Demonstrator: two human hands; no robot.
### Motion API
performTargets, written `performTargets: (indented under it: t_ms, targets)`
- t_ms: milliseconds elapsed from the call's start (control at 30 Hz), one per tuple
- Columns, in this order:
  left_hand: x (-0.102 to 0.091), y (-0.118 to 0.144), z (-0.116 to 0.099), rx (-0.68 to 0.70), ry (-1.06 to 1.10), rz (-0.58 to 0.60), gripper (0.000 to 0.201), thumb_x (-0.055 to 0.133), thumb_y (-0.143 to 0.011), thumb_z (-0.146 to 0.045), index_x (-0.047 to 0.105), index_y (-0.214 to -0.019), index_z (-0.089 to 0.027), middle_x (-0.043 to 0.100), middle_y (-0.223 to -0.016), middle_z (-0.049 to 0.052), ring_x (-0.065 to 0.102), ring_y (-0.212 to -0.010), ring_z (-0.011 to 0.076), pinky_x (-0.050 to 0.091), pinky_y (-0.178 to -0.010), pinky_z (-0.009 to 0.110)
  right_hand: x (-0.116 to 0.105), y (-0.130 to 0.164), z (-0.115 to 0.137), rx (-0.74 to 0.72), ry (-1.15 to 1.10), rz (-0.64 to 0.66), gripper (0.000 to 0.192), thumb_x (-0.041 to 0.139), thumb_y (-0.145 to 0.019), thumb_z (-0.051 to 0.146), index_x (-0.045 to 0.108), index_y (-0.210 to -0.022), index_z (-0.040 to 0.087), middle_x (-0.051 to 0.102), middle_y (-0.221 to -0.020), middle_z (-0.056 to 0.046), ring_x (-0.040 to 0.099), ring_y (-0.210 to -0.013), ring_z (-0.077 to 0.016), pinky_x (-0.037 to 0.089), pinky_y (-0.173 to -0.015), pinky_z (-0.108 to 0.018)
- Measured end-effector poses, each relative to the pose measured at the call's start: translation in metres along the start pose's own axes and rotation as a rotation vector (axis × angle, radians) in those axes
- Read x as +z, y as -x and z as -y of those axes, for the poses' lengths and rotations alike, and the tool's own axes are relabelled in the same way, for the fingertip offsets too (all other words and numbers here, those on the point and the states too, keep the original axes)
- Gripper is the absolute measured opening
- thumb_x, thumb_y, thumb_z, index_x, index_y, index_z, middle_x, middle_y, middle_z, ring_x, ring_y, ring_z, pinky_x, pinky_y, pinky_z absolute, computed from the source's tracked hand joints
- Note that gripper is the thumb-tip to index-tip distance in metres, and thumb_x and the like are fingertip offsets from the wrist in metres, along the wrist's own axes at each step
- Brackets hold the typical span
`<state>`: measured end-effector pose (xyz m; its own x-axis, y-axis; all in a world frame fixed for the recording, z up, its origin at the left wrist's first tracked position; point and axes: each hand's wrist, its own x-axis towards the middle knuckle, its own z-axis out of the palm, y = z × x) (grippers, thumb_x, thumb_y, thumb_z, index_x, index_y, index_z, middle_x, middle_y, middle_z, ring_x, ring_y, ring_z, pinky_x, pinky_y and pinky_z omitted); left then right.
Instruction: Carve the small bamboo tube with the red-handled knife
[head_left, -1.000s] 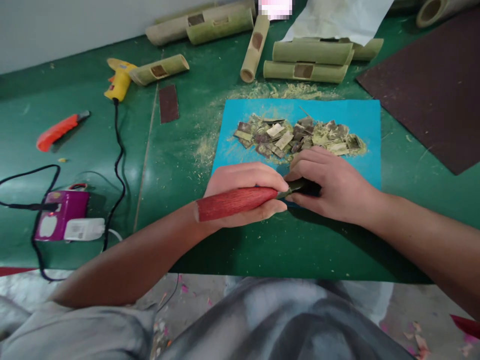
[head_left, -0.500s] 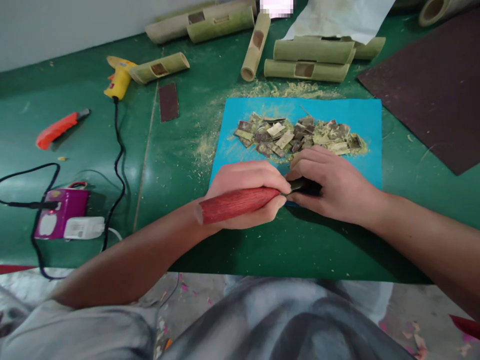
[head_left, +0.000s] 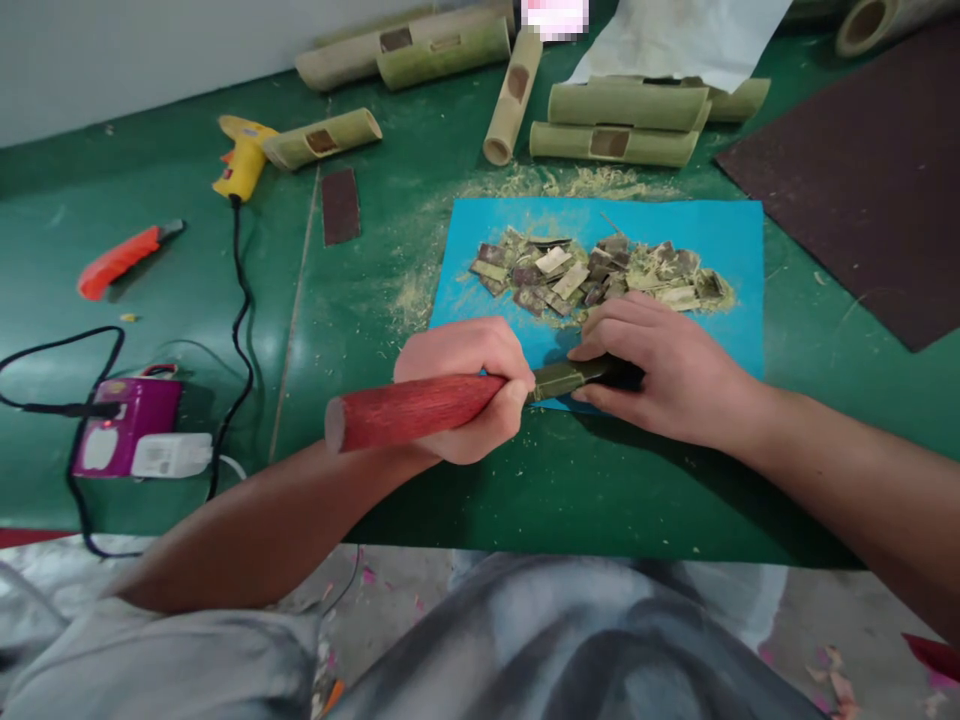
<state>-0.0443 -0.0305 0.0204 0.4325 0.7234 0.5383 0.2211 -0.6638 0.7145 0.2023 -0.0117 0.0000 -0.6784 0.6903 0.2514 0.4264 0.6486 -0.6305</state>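
Observation:
My left hand (head_left: 472, 370) is wrapped round the red wooden handle (head_left: 412, 410) of a tool. From its fingers a narrow, flat olive-green blade, like a file (head_left: 559, 380), runs to my right hand (head_left: 656, 360). Those right fingers are closed around a dark piece (head_left: 624, 373) at the blade's far end; its kind is mostly hidden. Both hands are over the near edge of a blue sheet (head_left: 739, 340). Just beyond them lies a pile of small cut bamboo chips (head_left: 574, 278) and shavings.
Bamboo tubes with cut openings (head_left: 615, 143) lie at the back. On the left are a yellow glue gun (head_left: 244, 165), an orange utility knife (head_left: 124, 262), a purple power box (head_left: 135, 415) with cords, and a small dark rectangle (head_left: 341, 207). A large dark sheet (head_left: 877, 180) covers the right.
My left hand has pulled left with the red-handled tool, baring more of the blade between my hands. My right hand has stayed in place.

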Motion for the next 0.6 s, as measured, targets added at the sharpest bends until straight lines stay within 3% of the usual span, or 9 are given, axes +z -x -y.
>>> performTargets:
  t_ms: [167, 233, 333, 600]
  targets:
    - [0.000, 0.002, 0.006, -0.026, 0.024, -0.085, 0.014, 0.066, -0.097, -0.025, 0.072, -0.085, -0.023, 0.079, -0.083, 0.001, 0.075, -0.074, 0.0139, 0.061, -0.070, 0.028, -0.001, 0.000, 0.001, 0.021, -0.017, 0.015, 0.012, 0.073, -0.091, 0.031, 0.066, -0.096, 0.023, 0.070, -0.099, -0.009, 0.063, -0.094, -0.0277, 0.047, -0.082, -0.042]
    - [-0.001, 0.000, 0.005, -0.027, 0.026, -0.014, 0.010, 0.070, -0.097, -0.030, 0.074, -0.092, -0.022, 0.081, -0.091, 0.004, 0.078, -0.085, 0.0159, 0.063, -0.078, 0.028, -0.001, -0.001, 0.001, 0.014, -0.013, 0.021, 0.011, 0.071, -0.092, 0.031, 0.066, -0.096, 0.023, 0.070, -0.099, -0.009, 0.063, -0.094, -0.0278, 0.047, -0.082, -0.043]
    - [-0.003, -0.005, 0.003, 0.018, 0.053, 0.108, 0.021, 0.071, -0.097, -0.040, 0.075, -0.101, -0.021, 0.082, -0.096, 0.008, 0.079, -0.091, 0.0192, 0.064, -0.082, 0.030, -0.001, -0.001, 0.001, 0.001, -0.003, 0.019, 0.010, 0.068, -0.094, 0.031, 0.065, -0.095, 0.022, 0.070, -0.098, -0.010, 0.063, -0.093, -0.0273, 0.047, -0.081, -0.042]
    - [-0.003, -0.009, 0.003, 0.029, 0.036, 0.172, 0.017, 0.065, -0.100, -0.038, 0.074, -0.102, -0.024, 0.082, -0.095, 0.008, 0.080, -0.090, 0.0194, 0.066, -0.082, 0.032, -0.002, -0.002, 0.001, 0.015, -0.010, 0.030, 0.006, 0.068, -0.092, 0.029, 0.066, -0.095, 0.024, 0.071, -0.099, -0.008, 0.063, -0.094, -0.0272, 0.047, -0.081, -0.042]
